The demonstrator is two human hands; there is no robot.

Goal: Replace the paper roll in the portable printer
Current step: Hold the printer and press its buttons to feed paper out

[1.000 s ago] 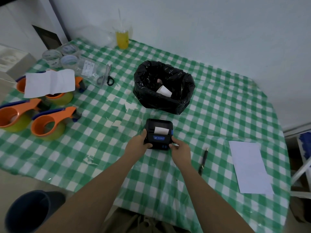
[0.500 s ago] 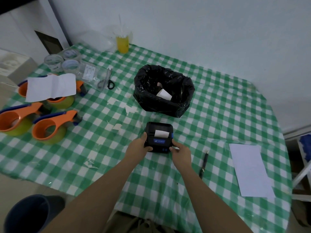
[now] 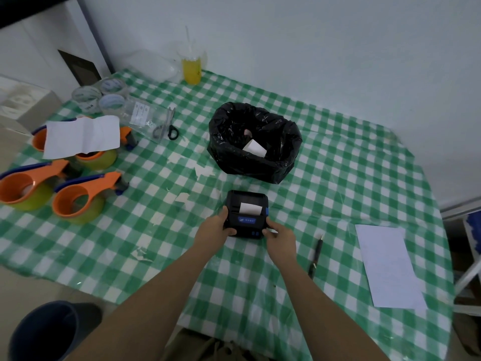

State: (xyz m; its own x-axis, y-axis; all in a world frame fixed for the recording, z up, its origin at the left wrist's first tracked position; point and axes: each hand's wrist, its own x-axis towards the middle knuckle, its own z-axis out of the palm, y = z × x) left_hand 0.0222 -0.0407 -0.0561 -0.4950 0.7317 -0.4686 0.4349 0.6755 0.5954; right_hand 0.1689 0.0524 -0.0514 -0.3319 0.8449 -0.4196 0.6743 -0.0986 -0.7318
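Observation:
A small black portable printer with a blue label lies on the green checked tablecloth. A short strip of white paper sticks out of its slot. My left hand grips the printer's left side, thumb on its front edge. My right hand holds the right front corner. Behind the printer stands a black bag-lined bin with a white paper roll inside.
Orange tape dispensers and a white sheet lie at the left, with tape rolls and scissors behind. A yellow drink cup stands at the back. A pen and white paper lie right. A dark bucket sits on the floor.
Both hands stay on the printer, which has not visibly moved on the table. The view has shifted slightly.

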